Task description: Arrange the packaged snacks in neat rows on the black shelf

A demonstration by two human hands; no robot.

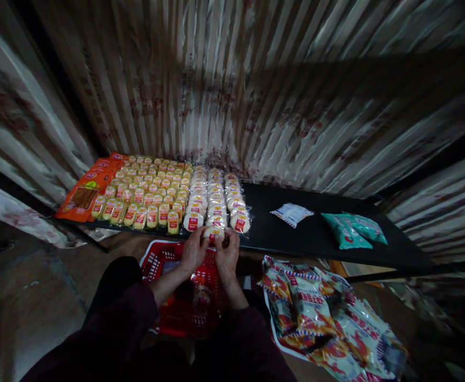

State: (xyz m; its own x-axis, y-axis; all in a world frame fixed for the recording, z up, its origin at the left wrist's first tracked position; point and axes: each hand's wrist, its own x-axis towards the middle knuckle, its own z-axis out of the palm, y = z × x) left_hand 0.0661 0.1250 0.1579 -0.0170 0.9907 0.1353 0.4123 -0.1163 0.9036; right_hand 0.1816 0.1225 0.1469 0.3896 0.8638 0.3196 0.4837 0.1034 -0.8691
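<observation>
The left hand (193, 253) and right hand (227, 255) are half curling, fingertips pinching a clear-wrapped round packet (215, 233) between them at the shelf's (262, 215) front edge and covering its sides. Below that edge, a red basket (151, 265) is holding a wrapped packet (202, 298) and dim, unidentifiable items; rightward, a white-rimmed basket (290, 350) is brimming with snack bags (312, 305). Sleeves (131, 313) are hiding the red basket's near corners.

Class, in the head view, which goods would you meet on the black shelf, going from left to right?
Orange packets → small yellow packs → round white packs → white-and-blue packet → teal packets.
</observation>
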